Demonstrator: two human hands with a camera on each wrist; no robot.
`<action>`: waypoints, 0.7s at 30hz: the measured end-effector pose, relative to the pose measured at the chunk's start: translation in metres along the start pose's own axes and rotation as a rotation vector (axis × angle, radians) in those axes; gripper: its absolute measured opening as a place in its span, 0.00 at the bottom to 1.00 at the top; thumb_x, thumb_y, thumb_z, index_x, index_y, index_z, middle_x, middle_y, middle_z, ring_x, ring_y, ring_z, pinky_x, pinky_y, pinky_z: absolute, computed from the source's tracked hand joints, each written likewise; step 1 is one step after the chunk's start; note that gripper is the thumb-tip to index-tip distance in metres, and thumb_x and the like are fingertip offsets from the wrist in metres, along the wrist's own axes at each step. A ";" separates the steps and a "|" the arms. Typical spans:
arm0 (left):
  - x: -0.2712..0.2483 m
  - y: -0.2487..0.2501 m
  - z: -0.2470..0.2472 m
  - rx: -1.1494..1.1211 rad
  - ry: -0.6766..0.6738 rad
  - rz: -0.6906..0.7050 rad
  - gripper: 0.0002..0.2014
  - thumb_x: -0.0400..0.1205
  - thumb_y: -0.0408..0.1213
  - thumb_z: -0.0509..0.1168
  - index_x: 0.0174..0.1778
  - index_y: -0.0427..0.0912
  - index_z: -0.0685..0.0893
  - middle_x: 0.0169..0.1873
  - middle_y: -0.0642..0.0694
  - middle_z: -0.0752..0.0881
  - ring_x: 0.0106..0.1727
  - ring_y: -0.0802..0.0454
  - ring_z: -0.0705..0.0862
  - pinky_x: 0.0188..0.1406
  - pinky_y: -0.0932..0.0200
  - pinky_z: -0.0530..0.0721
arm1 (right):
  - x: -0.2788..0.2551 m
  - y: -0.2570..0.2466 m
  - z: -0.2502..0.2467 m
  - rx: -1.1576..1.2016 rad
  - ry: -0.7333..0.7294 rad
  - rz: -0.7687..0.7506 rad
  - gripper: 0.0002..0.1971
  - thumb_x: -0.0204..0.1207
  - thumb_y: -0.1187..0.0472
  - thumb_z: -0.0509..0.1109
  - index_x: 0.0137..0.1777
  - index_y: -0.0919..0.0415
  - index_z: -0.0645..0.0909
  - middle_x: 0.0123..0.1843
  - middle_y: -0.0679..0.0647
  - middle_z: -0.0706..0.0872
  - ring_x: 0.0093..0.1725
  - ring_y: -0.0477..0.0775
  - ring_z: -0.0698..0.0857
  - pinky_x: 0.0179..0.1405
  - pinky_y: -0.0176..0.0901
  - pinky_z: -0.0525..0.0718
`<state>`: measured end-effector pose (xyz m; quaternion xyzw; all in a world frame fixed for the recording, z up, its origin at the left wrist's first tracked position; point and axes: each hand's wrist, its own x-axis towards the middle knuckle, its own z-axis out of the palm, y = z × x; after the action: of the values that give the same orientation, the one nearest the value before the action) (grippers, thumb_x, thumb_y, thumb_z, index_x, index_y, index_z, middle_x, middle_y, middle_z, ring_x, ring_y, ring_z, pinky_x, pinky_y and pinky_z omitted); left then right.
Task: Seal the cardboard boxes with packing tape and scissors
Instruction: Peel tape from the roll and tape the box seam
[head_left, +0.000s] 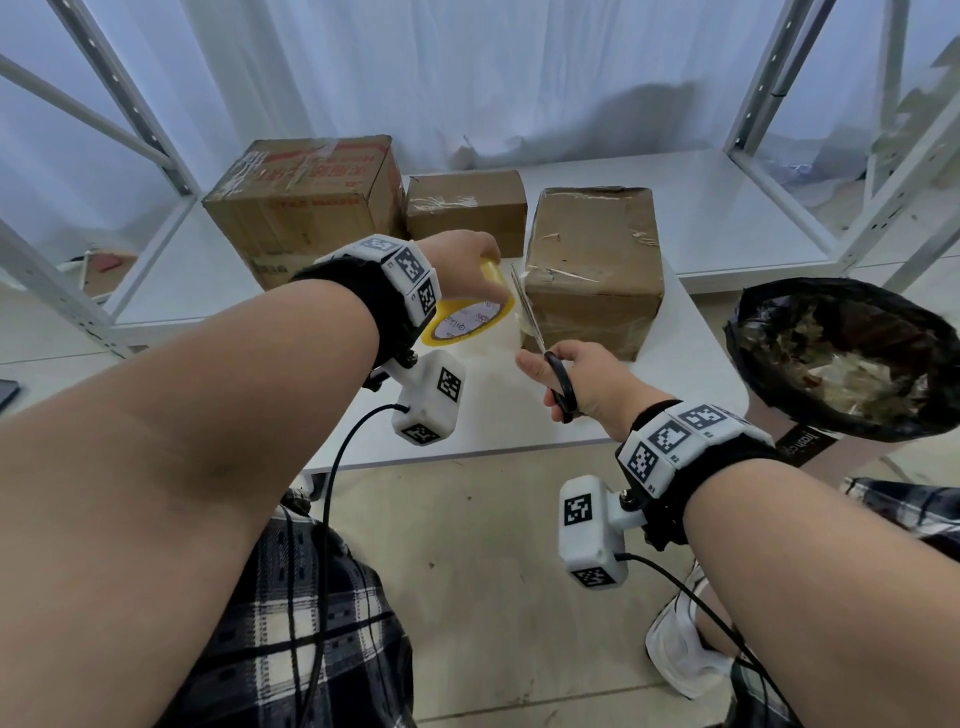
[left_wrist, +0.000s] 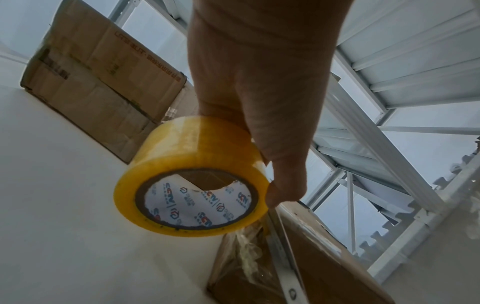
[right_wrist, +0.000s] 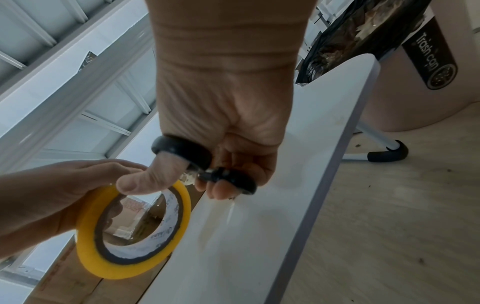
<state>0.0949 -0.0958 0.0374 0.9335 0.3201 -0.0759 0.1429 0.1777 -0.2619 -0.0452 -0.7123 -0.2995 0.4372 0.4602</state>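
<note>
1. Large box (head_left: 306, 208), far left on the bench (head_left: 675, 364): flaps down, tape strips visible on top. Judged sealed.
2. Small box (head_left: 466, 210), behind centre: closed, a tape strip across its front. Judged sealed.
3. Left hand (head_left: 462, 260): fingers curled round the yellow tape roll (head_left: 470, 314), held above the bench just left of the near box.
4. Tape strip (head_left: 511, 332): runs from the roll to the near box (head_left: 592, 270); not yet cut.
5. Scissors (head_left: 540, 338): blades stand at the strip, between roll and box.
6. Right hand (head_left: 566, 376): thumb and fingers through the black handles, gripping.
7. Judgement: work is late-stage; the cut and pressing the end down remain.
8. Bin (head_left: 841, 358), far right: holds scraps.
</note>
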 end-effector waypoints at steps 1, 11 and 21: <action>0.000 0.000 -0.001 -0.012 0.000 0.002 0.29 0.79 0.52 0.68 0.75 0.48 0.72 0.65 0.44 0.79 0.60 0.46 0.80 0.58 0.51 0.82 | 0.000 0.001 0.000 0.000 0.002 -0.008 0.25 0.74 0.45 0.72 0.59 0.66 0.77 0.34 0.59 0.79 0.27 0.50 0.76 0.26 0.36 0.79; 0.003 0.006 -0.003 0.060 0.024 0.077 0.27 0.78 0.44 0.69 0.74 0.49 0.73 0.66 0.45 0.79 0.57 0.49 0.77 0.50 0.56 0.74 | 0.004 0.005 -0.003 0.016 0.021 -0.026 0.26 0.70 0.46 0.76 0.57 0.67 0.79 0.34 0.59 0.78 0.28 0.51 0.75 0.31 0.41 0.80; 0.002 0.001 -0.005 0.080 0.043 0.101 0.27 0.78 0.42 0.70 0.73 0.47 0.73 0.65 0.44 0.79 0.60 0.47 0.78 0.50 0.57 0.74 | 0.004 0.004 -0.002 0.046 0.008 -0.007 0.24 0.71 0.40 0.73 0.55 0.60 0.78 0.32 0.58 0.80 0.26 0.51 0.76 0.35 0.45 0.79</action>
<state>0.0975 -0.0938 0.0421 0.9548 0.2723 -0.0615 0.1022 0.1812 -0.2606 -0.0496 -0.7023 -0.2897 0.4395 0.4793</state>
